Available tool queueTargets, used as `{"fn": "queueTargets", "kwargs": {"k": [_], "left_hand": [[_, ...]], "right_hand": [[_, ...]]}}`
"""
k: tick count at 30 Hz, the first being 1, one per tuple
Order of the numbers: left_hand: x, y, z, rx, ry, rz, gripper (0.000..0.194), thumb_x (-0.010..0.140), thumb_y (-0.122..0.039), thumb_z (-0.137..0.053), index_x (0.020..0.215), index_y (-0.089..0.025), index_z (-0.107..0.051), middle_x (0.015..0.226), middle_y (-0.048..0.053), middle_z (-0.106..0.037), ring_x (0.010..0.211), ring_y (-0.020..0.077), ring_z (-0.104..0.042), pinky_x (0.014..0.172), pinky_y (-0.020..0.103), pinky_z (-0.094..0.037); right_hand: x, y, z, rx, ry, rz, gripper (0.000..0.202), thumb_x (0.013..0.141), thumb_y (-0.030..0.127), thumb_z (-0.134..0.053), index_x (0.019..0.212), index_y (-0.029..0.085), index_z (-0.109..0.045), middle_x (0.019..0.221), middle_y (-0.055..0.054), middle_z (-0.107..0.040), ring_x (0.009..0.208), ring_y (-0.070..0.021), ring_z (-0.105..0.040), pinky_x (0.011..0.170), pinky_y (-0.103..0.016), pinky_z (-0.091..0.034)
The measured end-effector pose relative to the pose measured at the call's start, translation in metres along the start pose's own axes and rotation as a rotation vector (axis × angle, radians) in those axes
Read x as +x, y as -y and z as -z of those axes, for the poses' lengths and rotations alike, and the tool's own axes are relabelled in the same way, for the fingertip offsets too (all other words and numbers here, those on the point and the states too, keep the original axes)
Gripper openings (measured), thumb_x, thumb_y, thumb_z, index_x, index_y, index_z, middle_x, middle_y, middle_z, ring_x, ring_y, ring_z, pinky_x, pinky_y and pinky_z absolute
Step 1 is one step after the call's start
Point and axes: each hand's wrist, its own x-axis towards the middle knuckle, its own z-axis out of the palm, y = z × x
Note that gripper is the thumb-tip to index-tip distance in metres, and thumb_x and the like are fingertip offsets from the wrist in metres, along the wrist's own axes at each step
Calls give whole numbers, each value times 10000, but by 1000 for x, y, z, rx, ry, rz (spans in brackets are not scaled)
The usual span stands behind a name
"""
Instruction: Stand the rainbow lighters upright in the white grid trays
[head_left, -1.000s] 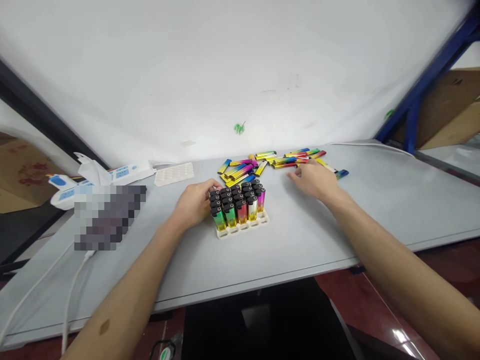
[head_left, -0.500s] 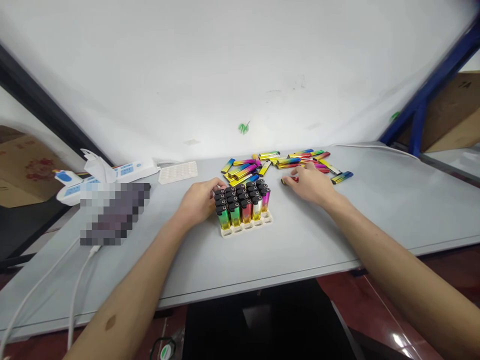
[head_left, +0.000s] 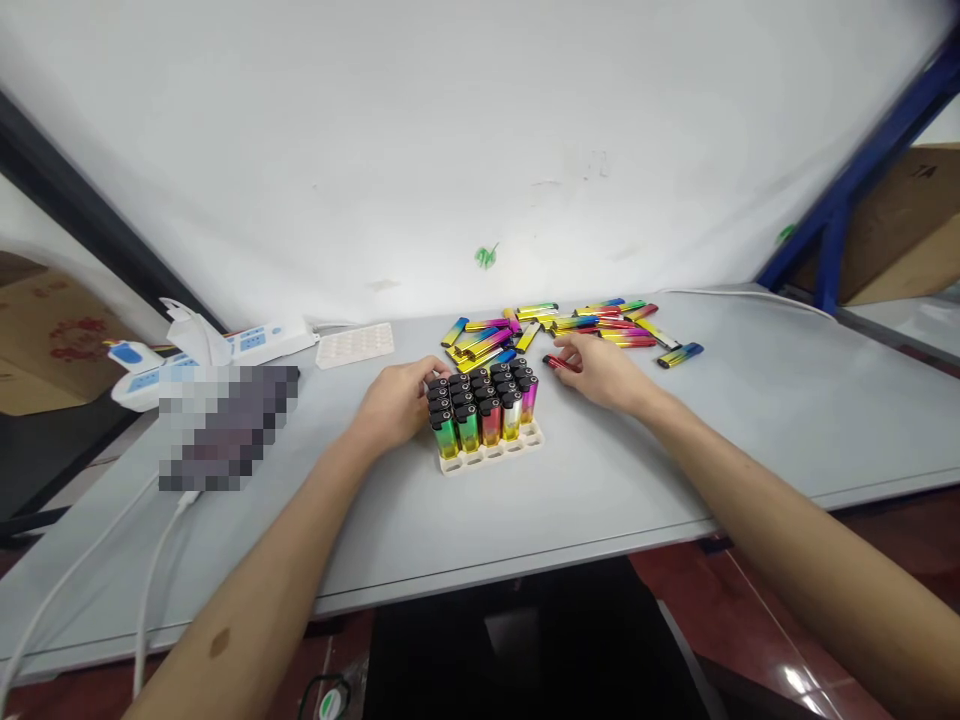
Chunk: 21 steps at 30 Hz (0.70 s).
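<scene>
Right grip (head_left: 604,374) pinches a red lighter (head_left: 555,362) near loose lighters (head_left: 628,340); upright lighters (head_left: 491,424) obscure what the left grip (head_left: 393,402) holds.

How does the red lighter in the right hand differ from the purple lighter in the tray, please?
The red lighter is tipped sideways; the purple lighter stands upright in the tray. The red lighter's visible body is red, while the purple lighter fades from purple to yellow. The right hand partly covers the red lighter; no hand covers the purple lighter. Both show a black end and shiny body.
</scene>
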Motion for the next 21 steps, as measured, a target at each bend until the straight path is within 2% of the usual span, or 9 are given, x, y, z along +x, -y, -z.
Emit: {"fn": "queueTargets", "kwargs": {"k": [5,10,13,15,17,18,21], "left_hand": [[0,0,0,5,-1,-13,332,705,-120,-502,971,-242,-658,844,-11,-750,765,200,-660,684,275,-424],[1,0,-1,18,3,-1,324,705,-110,-496,957,-239,-655,857,-6,-748,762,198,-660,678,275,-421],[1,0,-1,14,5,7,328,699,-103,-492,951,-237,-652,867,-5,-748,762,195,-659,676,274,-422],[1,0,-1,11,8,8,329,704,-106,-489,959,-238,-651,863,-6,-746,763,196,-658,675,274,-422],[0,1,-1,7,14,5,334,708,-109,-488,970,-239,-649,860,-8,-745,764,195,-656,678,273,-424],[0,1,-1,7,15,3,338,706,-109,-488,973,-240,-648,860,-10,-744,765,195,-656,681,272,-424],[0,3,-1,16,6,-4,336,694,-112,-493,963,-239,-649,863,-10,-739,765,192,-655,683,270,-421]], "right_hand": [[-2,8,0,-105,-16,37,236,783,184,-618,1012,160,-668,1033,-140,-663,953,-281,-620,807,-366,-484],[-8,19,3,143,-96,49,361,862,181,-487,1215,226,-554,792,-15,-641,720,-210,-586,688,-319,-434],[-9,24,6,191,-160,-3,316,930,277,-453,1220,222,-566,721,-4,-609,692,-212,-570,680,-325,-413],[-7,24,7,206,-176,-42,268,973,357,-400,1055,209,-608,710,-19,-590,686,-210,-554,661,-328,-402],[-5,23,7,249,-178,-63,336,1003,402,-335,854,213,-571,693,-26,-562,649,-191,-521,619,-320,-390],[-5,23,6,292,-179,-68,360,1011,425,-323,816,217,-541,693,-23,-554,619,-176,-504,591,-312,-386],[-5,23,4,518,-158,-103,320,992,542,-411,927,244,-504,719,2,-573,536,-138,-494,493,-278,-380]]}}
